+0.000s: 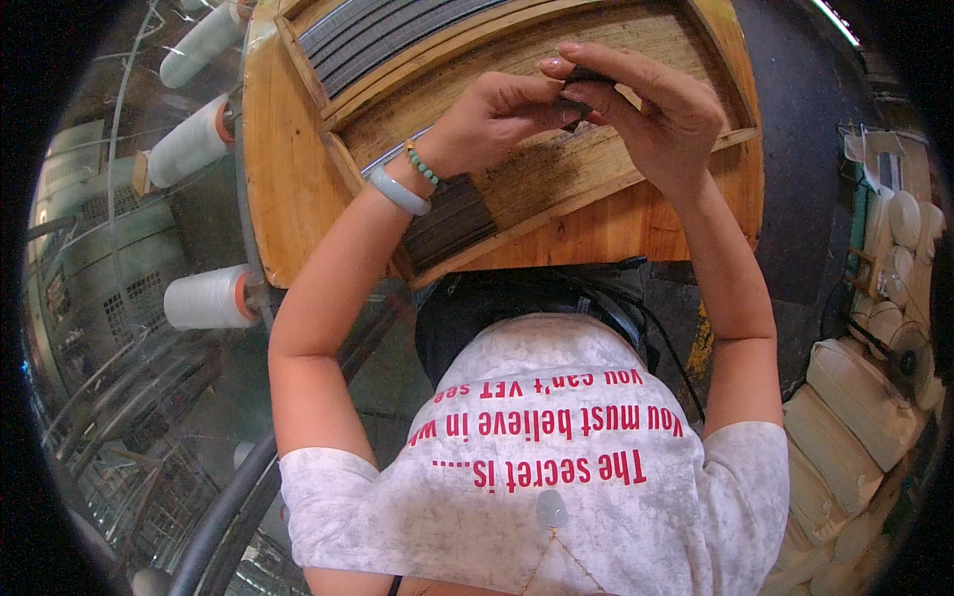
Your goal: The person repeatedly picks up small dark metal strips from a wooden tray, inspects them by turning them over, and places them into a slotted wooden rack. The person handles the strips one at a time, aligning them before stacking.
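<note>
Both hands are raised over a shallow wooden tray (536,216) with compartments. My left hand (496,115), with a bracelet and a bangle at the wrist, pinches a small dark piece (572,112). My right hand (652,104) grips dark material at the same spot, its fingers almost touching those of the left. Whether this is one piece or more, and what it is, I cannot tell. Below my left wrist, dark thin strips (451,220) lie side by side in the near compartment. Grey-black strips (387,37) in rows fill the far compartment.
The tray rests on a wooden table (287,149). White thread cones (212,298) stick out along its left side, beside machine frames. A black cable (663,335) hangs near my lap. Pale stuffed sacks (857,432) lie at the right.
</note>
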Demonstrator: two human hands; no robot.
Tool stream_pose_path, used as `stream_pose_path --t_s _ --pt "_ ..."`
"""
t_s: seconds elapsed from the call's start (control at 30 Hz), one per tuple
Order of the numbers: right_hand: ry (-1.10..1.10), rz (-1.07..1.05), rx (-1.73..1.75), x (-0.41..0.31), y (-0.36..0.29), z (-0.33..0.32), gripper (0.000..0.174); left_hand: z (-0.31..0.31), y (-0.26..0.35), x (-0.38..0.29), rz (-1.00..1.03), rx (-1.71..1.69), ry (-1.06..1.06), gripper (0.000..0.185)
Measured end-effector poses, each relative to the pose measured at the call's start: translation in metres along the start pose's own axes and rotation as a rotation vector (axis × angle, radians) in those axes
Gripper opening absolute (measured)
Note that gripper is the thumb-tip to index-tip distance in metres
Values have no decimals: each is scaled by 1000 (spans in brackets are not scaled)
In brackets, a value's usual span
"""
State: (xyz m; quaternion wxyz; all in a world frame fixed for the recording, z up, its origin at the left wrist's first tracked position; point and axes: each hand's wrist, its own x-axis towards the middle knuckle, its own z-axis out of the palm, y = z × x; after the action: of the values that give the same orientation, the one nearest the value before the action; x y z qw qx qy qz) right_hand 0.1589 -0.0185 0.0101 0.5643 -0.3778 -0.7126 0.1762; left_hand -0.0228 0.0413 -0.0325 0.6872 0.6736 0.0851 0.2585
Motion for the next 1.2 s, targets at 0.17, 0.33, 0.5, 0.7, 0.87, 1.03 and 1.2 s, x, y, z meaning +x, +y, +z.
stream_pose_path --t_s 0.17,0.33,0.5,0.7,0.87,1.03,1.2 --pt "-89 -49 -112 -8 6 2 30 -5 -14 3 -37 151 -12 22" --pt "-39 21 -37 -11 10 5 30 -5 -14 4 -49 153 -8 22" --pt "-17 198 112 -12 10 8 31 -1 -3 5 -127 -41 -46 20" --pt "-88 313 413 -11 19 0 33 8 17 1 -358 -172 66 24" --pt "-106 36 -156 22 76 -35 42 11 45 -20 -433 -422 254 30" --pt "-391 -201 -718 45 124 -39 49 12 64 -40 -457 -545 422 33" --pt "-487 -201 -640 54 132 -35 40 12 73 -62 -442 -550 480 37"
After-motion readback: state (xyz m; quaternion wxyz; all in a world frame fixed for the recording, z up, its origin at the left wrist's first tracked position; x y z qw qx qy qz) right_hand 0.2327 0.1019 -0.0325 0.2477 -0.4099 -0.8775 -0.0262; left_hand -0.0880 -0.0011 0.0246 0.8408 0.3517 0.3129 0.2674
